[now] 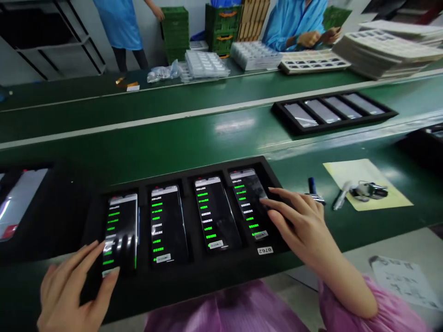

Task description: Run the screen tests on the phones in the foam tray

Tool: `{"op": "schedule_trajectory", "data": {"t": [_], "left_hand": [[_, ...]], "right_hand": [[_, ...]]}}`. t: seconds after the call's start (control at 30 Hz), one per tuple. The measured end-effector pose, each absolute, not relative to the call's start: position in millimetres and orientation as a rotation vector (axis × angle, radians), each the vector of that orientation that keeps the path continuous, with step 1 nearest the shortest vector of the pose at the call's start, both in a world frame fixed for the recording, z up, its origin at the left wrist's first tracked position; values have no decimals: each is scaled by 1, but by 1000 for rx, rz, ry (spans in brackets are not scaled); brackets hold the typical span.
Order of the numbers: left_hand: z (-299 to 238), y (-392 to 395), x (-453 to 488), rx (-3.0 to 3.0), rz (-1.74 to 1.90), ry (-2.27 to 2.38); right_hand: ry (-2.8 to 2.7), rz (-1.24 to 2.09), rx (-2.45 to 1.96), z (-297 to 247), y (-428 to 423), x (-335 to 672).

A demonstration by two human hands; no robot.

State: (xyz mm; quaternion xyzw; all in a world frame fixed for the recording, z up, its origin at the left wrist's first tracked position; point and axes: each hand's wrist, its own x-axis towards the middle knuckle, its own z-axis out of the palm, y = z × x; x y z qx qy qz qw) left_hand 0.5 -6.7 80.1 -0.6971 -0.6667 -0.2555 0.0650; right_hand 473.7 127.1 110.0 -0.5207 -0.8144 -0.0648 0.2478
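A black foam tray (266,175) lies in front of me, a label reading 0762 on its near edge. Several smartphones sit in its slots, screens lit black with green and white lines of text. My left hand (74,288) is at the leftmost phone (121,230), thumb and fingertips at its lower left corner, fingers apart. Over at the rightmost phone (247,200), my right hand (301,226) has its fingers spread, the fingertips at the screen's right edge. Between them lie two more phones, one left of middle (168,226) and one right of middle (214,212), untouched.
Another tray of phones (346,110) rests on the green belt beyond. Right of me lie a yellow sheet (377,180), a marker (312,185) and a metal item (370,190). A dark tray with a phone (24,203) is at left. Across the line, two people in blue stand near stacked trays (387,50).
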Motion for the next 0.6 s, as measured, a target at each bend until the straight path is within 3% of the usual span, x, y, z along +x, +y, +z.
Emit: {"op": "schedule_trajectory", "data": {"t": [0.27, 0.6], "left_hand": [[102, 36, 58, -1982, -398, -2071], [117, 70, 93, -2139, -194, -2110]], "right_hand": [[-2367, -443, -1376, 113, 151, 444], [-2375, -210, -1064, 105, 150, 414]]}}
